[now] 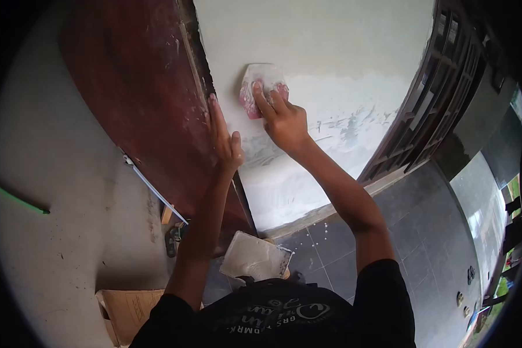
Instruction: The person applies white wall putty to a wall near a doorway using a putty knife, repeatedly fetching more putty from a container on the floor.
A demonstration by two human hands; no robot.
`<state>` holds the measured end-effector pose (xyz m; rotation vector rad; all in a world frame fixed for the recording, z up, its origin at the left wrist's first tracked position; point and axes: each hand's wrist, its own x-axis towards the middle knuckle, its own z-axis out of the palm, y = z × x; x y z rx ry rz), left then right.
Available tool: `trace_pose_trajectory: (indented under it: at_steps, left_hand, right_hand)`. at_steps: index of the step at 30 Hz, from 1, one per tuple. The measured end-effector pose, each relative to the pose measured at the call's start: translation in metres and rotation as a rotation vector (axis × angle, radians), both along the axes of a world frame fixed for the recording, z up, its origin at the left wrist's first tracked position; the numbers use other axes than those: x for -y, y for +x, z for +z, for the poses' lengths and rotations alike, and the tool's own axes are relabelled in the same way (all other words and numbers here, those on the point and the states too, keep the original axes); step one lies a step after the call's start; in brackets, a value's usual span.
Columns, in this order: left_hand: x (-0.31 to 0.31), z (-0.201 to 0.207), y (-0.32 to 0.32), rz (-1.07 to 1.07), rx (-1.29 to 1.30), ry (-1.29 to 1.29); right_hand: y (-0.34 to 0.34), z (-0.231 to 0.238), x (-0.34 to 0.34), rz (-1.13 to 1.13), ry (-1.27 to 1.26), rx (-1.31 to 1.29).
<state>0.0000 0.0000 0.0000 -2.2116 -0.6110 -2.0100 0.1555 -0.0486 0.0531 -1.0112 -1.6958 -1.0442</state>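
My right hand (285, 124) grips a red putty scraper (250, 106) smeared with white filler. Its broad whitish end lies against the pale wall (342, 46), just above a patch of fresh white coating. My left hand (221, 136) rests with fingers stretched out along the edge of the dark red door (139, 87), holding nothing. White residue marks the fingers of both hands. Below them, close to my body, is a squarish pale container (246, 252) coated with white material; my shirt hides part of it.
A barred wooden window (426, 98) stands right of the wall. White drops dot the grey tiled floor (316, 246). On the left are a cardboard box (130, 310), a long pale stick (151, 187) by the door and a green strip (17, 200). Sandals (464, 298) lie at lower right.
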Motion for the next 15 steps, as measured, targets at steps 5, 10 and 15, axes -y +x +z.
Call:
trace_pose_trajectory:
  at_steps: [5, 10, 15]
  left_hand:
    - [0.002, -0.001, 0.007, -0.093, 0.069, -0.032]
    - [0.004, 0.002, 0.004, -0.073, 0.041, -0.037]
    - [0.003, 0.002, 0.002, -0.031, 0.007, -0.003]
  right_hand:
    - [0.004, -0.031, 0.0, 0.038, -0.088, 0.197]
    - [0.019, -0.065, 0.029, 0.057, -0.235, 0.203]
    - [0.025, -0.009, 0.02, 0.064, -0.052, -0.017]
